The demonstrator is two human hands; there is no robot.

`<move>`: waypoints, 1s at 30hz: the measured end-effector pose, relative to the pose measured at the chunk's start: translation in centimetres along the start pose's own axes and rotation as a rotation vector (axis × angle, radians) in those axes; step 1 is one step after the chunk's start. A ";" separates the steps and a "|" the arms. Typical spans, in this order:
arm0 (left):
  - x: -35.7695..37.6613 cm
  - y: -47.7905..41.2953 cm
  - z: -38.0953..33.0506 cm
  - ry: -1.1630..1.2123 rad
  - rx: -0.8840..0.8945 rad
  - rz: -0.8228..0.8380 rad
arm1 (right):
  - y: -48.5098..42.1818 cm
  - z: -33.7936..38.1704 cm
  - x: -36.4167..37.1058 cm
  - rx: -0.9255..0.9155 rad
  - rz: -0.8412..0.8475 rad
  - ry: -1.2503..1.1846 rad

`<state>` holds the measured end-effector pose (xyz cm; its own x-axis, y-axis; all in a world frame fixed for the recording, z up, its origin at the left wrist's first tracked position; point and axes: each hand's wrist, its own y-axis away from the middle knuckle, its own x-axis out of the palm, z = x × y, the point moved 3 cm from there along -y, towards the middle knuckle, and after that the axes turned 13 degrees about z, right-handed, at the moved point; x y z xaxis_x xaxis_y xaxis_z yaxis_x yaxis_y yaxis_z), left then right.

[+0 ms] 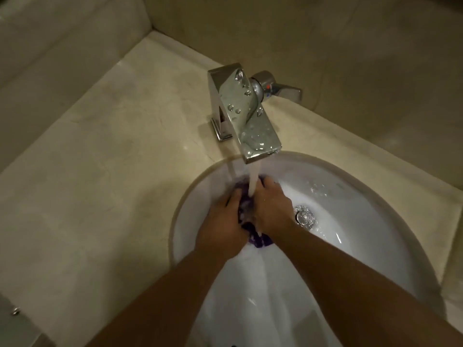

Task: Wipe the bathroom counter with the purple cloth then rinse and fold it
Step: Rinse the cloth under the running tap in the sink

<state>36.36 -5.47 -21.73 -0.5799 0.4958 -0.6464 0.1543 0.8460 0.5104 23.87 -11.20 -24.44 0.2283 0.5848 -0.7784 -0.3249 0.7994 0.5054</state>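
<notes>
The purple cloth [260, 240] is bunched between both hands inside the white sink [370, 221], right under the running water. My left hand [223, 221] grips its left side and my right hand [271, 206] grips its right side. Only small purple patches show between and below the fingers. The stream falls from the chrome faucet [246, 113] onto the cloth. The beige counter [100, 171] surrounds the basin.
The faucet's lever handle [283, 90] points to the right behind the spout. A chrome drain plug [304, 217] sits in the basin just right of my right hand. Beige walls meet in a corner at the back left.
</notes>
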 end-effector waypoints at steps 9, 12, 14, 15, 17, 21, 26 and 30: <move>-2.3 3.1 0.4 -0.108 0.097 -0.085 | 7.1 0.4 -2.2 -0.089 -0.065 -0.537; -2.4 3.0 0.0 -0.195 0.153 -0.167 | 8.9 -0.1 -1.9 -0.195 -0.166 -0.381; -1.9 2.1 -0.4 -0.299 0.148 -0.115 | 8.5 -1.0 -1.5 -0.140 -0.133 -0.025; -1.5 1.7 -0.6 -0.398 0.151 -0.089 | 7.9 -1.4 -1.1 -0.098 -0.031 0.117; -0.5 1.0 -0.7 -0.595 0.152 -0.050 | 6.4 -2.2 0.0 -0.081 0.128 0.276; 1.6 0.0 0.0 -0.639 0.091 -0.005 | 3.9 -3.0 0.4 -0.185 0.157 0.289; 2.0 -1.4 -0.5 -0.583 0.085 -0.005 | 1.6 -3.9 -0.1 -0.266 0.131 0.259; 0.9 -2.4 -0.8 -0.547 0.091 -0.099 | 0.1 -3.6 -0.5 -0.328 0.192 0.117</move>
<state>34.80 -7.23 -23.14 -0.1001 0.4221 -0.9010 0.2030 0.8952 0.3968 20.42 -11.91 -25.41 0.0348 0.6849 -0.7278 -0.6314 0.5796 0.5152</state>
